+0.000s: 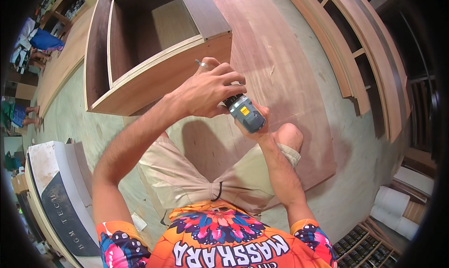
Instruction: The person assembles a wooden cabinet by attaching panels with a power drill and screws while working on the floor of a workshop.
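Note:
A grey and black cordless drill (248, 114) with a yellow label is held in front of me, over my spread knees. My right hand (263, 116) is closed around its handle, mostly hidden behind the drill's body. My left hand (213, 88) curls its fingers around the black chuck (231, 99) at the drill's front. A short, thin metal piece (201, 63), perhaps a bit, sticks out by the left index finger. Just beyond my hands, an open wooden cabinet (161, 74) lies with its plywood edge toward me.
A large plywood sheet (290, 81) lies on the floor under the cabinet and me. Long wooden frames (346, 48) stand at right. A white box-like thing (61, 193) is at left. White rolls (393, 207) and a partitioned tray (365, 247) lie lower right. Other people (42, 41) are far left.

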Tool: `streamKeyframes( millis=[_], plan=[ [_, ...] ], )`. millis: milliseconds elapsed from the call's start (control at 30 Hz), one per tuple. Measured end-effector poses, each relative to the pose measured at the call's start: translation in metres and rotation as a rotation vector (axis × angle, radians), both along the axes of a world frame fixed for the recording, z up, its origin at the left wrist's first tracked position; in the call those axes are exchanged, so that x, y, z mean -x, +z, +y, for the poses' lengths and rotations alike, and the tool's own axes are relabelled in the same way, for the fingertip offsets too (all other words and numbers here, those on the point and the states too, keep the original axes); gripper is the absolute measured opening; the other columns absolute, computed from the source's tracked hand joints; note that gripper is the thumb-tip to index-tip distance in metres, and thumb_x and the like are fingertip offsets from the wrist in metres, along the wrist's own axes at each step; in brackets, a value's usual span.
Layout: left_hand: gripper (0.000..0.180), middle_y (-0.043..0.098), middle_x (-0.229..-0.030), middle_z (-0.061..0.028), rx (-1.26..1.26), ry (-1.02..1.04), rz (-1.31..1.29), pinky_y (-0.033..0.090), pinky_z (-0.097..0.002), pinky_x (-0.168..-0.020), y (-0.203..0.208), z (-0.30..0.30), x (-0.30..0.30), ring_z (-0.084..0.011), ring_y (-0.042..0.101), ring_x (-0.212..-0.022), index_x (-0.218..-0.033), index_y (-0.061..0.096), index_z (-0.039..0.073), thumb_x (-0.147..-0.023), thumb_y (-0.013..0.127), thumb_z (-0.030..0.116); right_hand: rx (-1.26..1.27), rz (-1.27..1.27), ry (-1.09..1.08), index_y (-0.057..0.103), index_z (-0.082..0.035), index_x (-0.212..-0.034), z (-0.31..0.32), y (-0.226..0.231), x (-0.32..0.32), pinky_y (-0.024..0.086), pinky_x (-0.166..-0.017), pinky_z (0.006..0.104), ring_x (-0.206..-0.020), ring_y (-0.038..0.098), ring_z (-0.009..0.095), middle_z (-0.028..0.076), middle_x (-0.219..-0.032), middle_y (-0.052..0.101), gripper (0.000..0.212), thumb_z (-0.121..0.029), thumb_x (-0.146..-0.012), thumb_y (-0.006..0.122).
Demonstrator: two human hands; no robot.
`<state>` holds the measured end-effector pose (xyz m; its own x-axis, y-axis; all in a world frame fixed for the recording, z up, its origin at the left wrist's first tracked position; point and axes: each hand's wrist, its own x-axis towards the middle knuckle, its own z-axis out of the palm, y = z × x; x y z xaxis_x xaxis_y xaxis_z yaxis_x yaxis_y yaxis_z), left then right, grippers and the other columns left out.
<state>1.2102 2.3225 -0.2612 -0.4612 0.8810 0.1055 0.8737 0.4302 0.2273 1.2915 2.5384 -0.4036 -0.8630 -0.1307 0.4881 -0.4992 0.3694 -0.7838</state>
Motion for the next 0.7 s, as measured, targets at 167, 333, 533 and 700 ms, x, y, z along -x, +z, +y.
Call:
streamKeyframes(
  millis=[167,333,533,700],
  plan=[
    [0.091,0.055,-0.154,-0.0061,-0.171,0.344,0.085,0.036,-0.0508,-0.116,-0.017,-0.005,-0.019,-0.03,0.053,-0.139,-0.158,0.05,0.019,-0.078,0.094,0.025,0.015,-0.039,-0.153,0.072,-0.004,-0.102,0.0,-0.011,0.002,0.058,-0.068,0.0413,-0.073,0.075,0.035,0.014,-0.084,0.074,0.028,-0.012,-0.079,0.085],
    [0.086,0.058,-0.15,-0.0151,-0.248,0.729,0.172,0.046,-0.0549,-0.111,-0.087,-0.053,0.041,-0.0354,0.056,-0.137,-0.156,0.051,0.011,-0.082,0.091,0.03,0.147,-0.213,-0.281,0.077,-0.003,-0.093,-0.014,0.017,0.026,0.058,-0.068,0.0394,-0.072,0.076,0.025,0.012,-0.078,0.076,0.021,-0.02,-0.085,0.087],
    [0.086,0.069,-0.137,-0.0133,-0.297,0.881,0.114,0.051,-0.0552,-0.107,-0.12,-0.041,0.128,-0.037,0.065,-0.124,-0.159,0.051,0.021,-0.084,0.089,0.041,0.07,-0.608,-0.273,0.077,0.0,-0.09,-0.021,0.085,0.068,0.055,-0.061,0.0359,-0.058,0.068,0.013,0.006,-0.064,0.07,0.025,-0.025,-0.087,0.08],
    [0.063,0.074,-0.122,-0.0044,-0.346,0.917,0.248,0.049,-0.0475,-0.105,-0.145,-0.047,0.144,-0.0284,0.068,-0.114,-0.146,0.064,0.039,-0.088,0.082,0.055,0.047,-0.528,-0.226,0.076,-0.001,-0.087,-0.042,0.107,0.081,0.053,-0.056,0.034,-0.056,0.066,0.012,0.003,-0.063,0.068,0.021,-0.022,-0.087,0.079]
  ],
)
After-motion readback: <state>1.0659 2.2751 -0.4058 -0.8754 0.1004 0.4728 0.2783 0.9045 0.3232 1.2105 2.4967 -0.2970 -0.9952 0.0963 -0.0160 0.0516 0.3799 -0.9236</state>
